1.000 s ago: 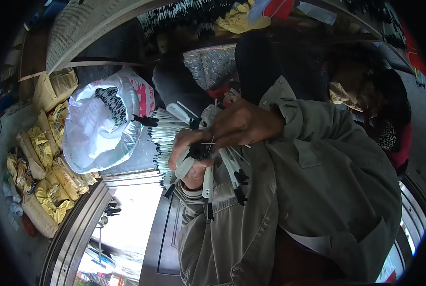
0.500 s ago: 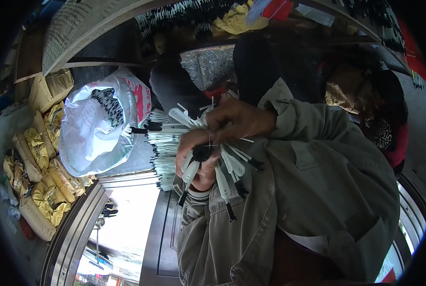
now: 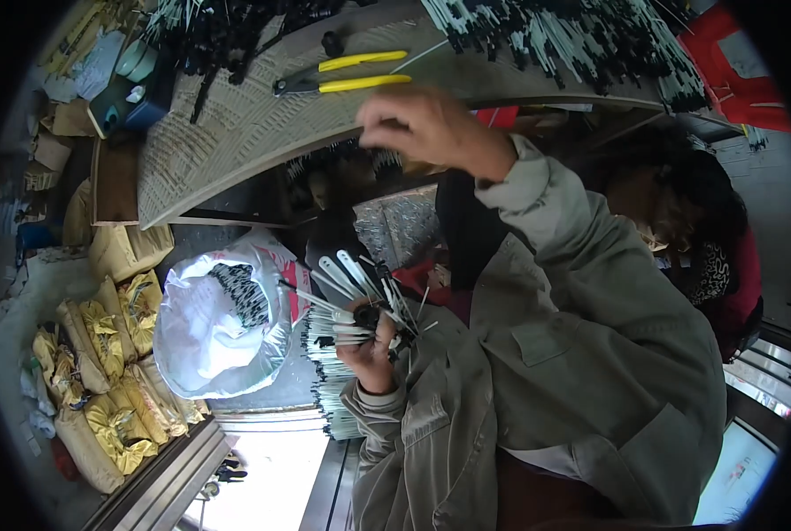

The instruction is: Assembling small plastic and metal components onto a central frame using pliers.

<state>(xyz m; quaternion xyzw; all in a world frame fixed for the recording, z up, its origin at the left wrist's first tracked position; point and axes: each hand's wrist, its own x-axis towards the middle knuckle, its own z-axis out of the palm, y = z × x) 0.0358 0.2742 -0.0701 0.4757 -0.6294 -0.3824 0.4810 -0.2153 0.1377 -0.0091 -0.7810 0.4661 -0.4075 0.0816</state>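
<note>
My left hand [image 3: 373, 354] is closed around a bundle of white strips [image 3: 347, 274] with holes in their ends and black-tipped pieces, fanned out in several directions. A round black part [image 3: 366, 315] sits at the middle of the bundle. Above the bench edge, my right hand [image 3: 431, 128] is raised, its fingers loosely bent and slightly blurred, with nothing visible in them. Just beyond it on the bench lie pliers with yellow handles [image 3: 364, 86]. Beside the left hand is a large stack of pale rods with dark ends [image 3: 329, 389].
An open white sack [image 3: 178, 327] holding dark-tipped pieces stands left. The bench [image 3: 200, 150] bears piles of pale rods [image 3: 546, 53] and black parts [image 3: 236, 35]. Wrapped yellow-brown packages [image 3: 103, 354] lie at far left. Another person [image 3: 736, 274] sits at right.
My right hand has left the bundle and moved up over the bench edge. My left hand still holds the bundle, now tilted differently. The view has shifted, showing more of the bench and the pliers.
</note>
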